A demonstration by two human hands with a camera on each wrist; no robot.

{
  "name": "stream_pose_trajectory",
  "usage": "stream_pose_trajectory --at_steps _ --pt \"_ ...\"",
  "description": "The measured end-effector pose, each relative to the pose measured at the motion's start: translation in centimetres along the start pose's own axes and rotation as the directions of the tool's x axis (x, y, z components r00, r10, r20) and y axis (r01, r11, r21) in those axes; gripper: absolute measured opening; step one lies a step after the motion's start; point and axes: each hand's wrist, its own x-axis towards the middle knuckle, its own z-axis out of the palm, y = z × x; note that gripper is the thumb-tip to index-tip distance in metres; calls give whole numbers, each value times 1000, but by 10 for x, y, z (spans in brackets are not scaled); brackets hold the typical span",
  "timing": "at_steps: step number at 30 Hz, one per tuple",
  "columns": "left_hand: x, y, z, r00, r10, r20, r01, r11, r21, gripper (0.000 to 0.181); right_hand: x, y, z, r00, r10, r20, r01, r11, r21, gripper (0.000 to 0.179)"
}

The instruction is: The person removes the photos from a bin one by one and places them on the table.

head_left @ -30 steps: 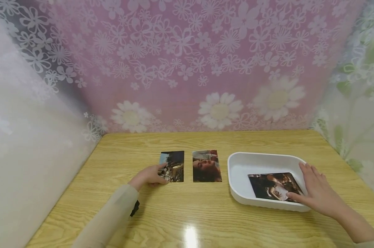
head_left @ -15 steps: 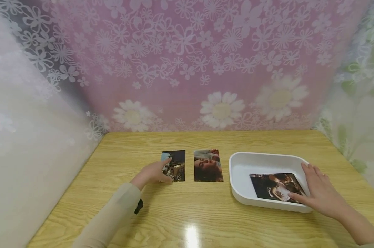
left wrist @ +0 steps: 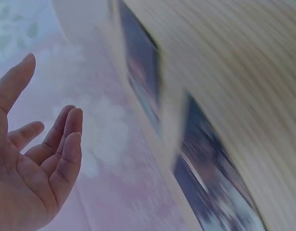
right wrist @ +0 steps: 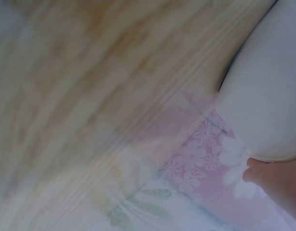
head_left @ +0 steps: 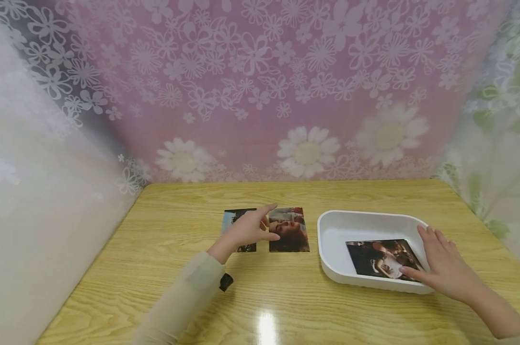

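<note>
Two photo prints lie side by side on the wooden table (head_left: pixel 264 292). My left hand (head_left: pixel 248 227) is above them in the head view, covering much of the left photo (head_left: pixel 229 218). Its fingertips reach the near side of the right photo (head_left: pixel 291 235), which shows a reclining face. In the left wrist view the left hand (left wrist: pixel 34 163) has loosely bent, spread fingers with nothing between them. A white plastic tray (head_left: pixel 341 218) holds another photo (head_left: pixel 385 258). My right hand (head_left: pixel 445 268) holds the tray's right end, thumb over the rim and fingers along its side.
A pink floral cloth (head_left: pixel 251 120) hangs behind the table's back edge. Pale patterned cloth (head_left: pixel 48 191) stands along the left side and another (head_left: pixel 492 143) along the right. A small black object (head_left: pixel 226 281) shows at my left wrist.
My left hand has lifted from the left photo and moved right, toward the right photo. The right hand, the tray and the photos have stayed in place.
</note>
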Motion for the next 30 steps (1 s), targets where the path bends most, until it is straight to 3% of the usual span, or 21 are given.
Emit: stream_pose_trajectory --at_steps 4,10,18,24,30 --pt "13 25 11 996 85 1 -85 996 -23 77 0 0 0 1000 3 3 -3 1000 2 102" --pt "32 61 28 978 207 1 -207 978 -37 77 0 -1 -1 1000 4 0 -4 1000 -1 102" --pt "52 96 54 967 247 67 -246 969 -19 77 -1 -3 -1 1000 4 6 -4 1000 5 102" --pt "71 109 75 952 289 105 -293 956 22 77 0 -1 -1 1000 13 2 -13 1000 -2 103" --pt "85 115 92 953 261 151 -270 962 42 83 0 -2 -2 1000 12 -6 -12 1000 3 103"
